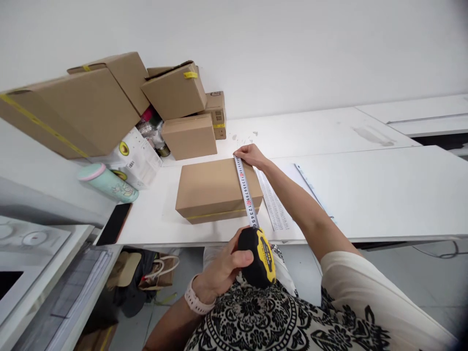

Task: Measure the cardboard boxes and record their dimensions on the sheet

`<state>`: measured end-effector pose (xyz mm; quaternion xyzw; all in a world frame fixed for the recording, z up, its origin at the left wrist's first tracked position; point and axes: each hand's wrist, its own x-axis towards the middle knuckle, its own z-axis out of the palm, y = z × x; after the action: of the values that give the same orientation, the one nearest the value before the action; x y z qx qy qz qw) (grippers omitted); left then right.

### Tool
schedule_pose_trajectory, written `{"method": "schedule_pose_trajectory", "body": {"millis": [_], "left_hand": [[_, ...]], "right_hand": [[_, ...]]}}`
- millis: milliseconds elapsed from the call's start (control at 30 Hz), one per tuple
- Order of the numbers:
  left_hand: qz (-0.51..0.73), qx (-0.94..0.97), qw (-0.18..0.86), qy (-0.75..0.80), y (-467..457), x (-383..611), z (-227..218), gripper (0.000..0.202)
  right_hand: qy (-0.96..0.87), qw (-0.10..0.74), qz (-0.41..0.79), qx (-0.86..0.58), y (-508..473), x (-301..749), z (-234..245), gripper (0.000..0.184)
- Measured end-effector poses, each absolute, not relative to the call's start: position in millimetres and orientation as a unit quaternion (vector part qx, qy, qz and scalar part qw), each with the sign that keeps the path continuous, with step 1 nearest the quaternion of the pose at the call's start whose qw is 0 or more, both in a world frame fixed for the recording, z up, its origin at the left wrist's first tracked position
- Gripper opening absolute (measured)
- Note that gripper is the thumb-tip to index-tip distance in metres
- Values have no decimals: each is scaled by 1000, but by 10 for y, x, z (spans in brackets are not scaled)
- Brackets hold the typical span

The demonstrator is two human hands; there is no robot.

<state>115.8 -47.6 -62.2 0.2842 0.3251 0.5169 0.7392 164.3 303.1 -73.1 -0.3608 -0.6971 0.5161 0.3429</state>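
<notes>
A closed cardboard box (208,187) with a yellow tape strip along its near side lies on the white table. My left hand (232,261) is wrapped round the black and yellow case of a tape measure (258,258), just off the table's front edge. The white blade stretches out of the case and across the box's top near its right end. At the far edge of the box, my right hand (250,155) pinches the blade's tip between thumb and fingers. Printed sheets (274,204) lie partly under my right forearm, beside the box.
Several cardboard boxes (175,95) are stacked at the back left, above a white carton (137,156). A mint green bottle (109,183) leans there. A dark phone (115,224) lies at the left corner. A blue-edged clipboard or folder (310,187) rests right of the sheets.
</notes>
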Motion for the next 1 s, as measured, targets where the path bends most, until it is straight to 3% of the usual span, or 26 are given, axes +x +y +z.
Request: {"method": "schedule_pose_trajectory", "body": {"millis": [467,1000], "left_hand": [[492,251,770,319,-536,1177,-649,73],[485,239,776,326,-525,1197,-607,77]], "right_hand": [[-695,352,527,-339,2989,1661,-831,25],[-688,338,533,-359,2931,1664,-790,28]]}}
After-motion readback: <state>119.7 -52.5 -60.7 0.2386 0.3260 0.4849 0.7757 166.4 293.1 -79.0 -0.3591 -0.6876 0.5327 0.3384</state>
